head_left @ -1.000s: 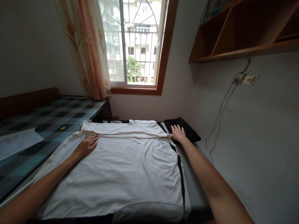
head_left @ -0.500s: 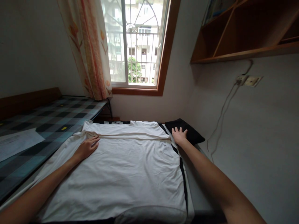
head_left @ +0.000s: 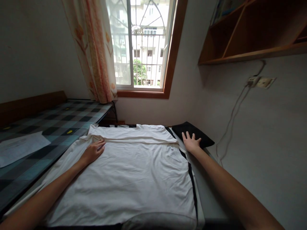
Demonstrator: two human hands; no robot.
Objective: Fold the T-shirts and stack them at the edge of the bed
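A white cloth garment [head_left: 134, 172], which looks like a T-shirt, lies spread out with light wrinkles and a raised fold running across its far part. My left hand [head_left: 94, 150] rests on it near the left end of that fold, palm down, fingers together and stretched out. My right hand [head_left: 192, 142] is over the near edge of a flat black cloth item [head_left: 198, 131] at the far right corner, fingers spread. Nothing is held in either hand. Black fabric shows beneath the garment's right edge, and a grey patch [head_left: 160, 220] is at its near edge.
On the left stands a bed with a checked cover [head_left: 55, 123] and a paper sheet [head_left: 22, 147] on it. Ahead are a barred window [head_left: 146, 48] and a flowered curtain [head_left: 96, 51]. Wooden shelves [head_left: 254, 52] overhang the right; cables [head_left: 232, 121] hang from a wall socket [head_left: 265, 82].
My right hand has shifted slightly to the right and nearer across the black item. My left hand stays at the fold. The whole view has moved a little.
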